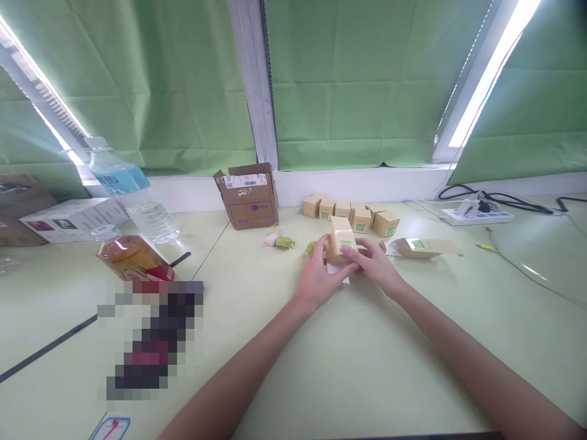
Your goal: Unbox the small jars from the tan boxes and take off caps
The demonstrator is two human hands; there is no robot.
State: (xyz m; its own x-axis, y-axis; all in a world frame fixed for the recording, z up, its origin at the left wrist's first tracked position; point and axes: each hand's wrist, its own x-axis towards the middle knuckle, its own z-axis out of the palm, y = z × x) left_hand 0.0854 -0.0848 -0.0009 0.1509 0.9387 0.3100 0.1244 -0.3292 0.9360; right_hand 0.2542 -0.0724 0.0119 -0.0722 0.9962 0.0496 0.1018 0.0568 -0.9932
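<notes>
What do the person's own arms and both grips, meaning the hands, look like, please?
The left grip and right grip are human hands without gloves; no rings can be made out. The left forearm and right forearm taper toward the hands and are bare, with no watch or bracelet visible.

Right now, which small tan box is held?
The tan box between left hand and right hand; the other tan boxes rest on the table.

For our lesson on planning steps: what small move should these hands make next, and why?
Probably fold in the white flap: it seems to jut from the near side of the small box, held between left hand and right hand, while the boxes behind look closed.
</notes>
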